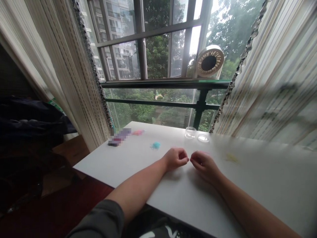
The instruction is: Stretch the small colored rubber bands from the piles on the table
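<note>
My left hand point(175, 158) and my right hand point(201, 163) meet almost fingertip to fingertip above the white table point(104, 162). Both are closed in a pinch, and whatever they hold, if anything, is too small to make out. Beyond my left hand lies a small turquoise tangle point(156, 145) of thin strands or loops. A similar yellow bunch point(232, 158) is to the right of my right hand. Just behind the right hand, a bit of pink point(205, 152) shows, mostly hidden. Farther back stand a clear round tub point(190, 133) and a clear round lid point(203, 138).
At the table's far left are a pink-orange bunch point(138, 132) and a pixelated purple object point(120, 136). A round fan point(210, 62) stands on the sill behind the green railing point(160, 85). Curtains point(66, 66) hang at both sides, with a cardboard box point(71, 148) at left.
</note>
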The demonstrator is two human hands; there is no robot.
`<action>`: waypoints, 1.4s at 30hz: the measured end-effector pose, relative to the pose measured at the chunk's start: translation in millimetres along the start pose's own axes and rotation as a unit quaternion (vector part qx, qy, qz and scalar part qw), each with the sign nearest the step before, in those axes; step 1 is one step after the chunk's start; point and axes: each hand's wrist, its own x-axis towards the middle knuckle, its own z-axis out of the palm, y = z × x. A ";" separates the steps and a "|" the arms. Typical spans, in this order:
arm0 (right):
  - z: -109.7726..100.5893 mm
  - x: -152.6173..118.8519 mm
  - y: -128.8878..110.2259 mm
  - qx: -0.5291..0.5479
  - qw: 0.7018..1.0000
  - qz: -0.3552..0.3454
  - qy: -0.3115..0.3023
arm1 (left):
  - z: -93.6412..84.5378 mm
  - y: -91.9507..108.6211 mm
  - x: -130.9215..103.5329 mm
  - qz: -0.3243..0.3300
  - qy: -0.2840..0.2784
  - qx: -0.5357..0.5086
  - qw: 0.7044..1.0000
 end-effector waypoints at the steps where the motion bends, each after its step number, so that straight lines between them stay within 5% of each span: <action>1: 0.1 0.1 -0.4 -0.001 1.000 -0.001 0.001 | -0.6 -0.1 -0.2 -0.001 -0.001 -0.001 1.000; 42: 1.7 -0.8 -5.2 -0.009 1.000 0.000 -0.011 | -14.0 -3.1 1.0 0.005 -0.069 -0.040 0.997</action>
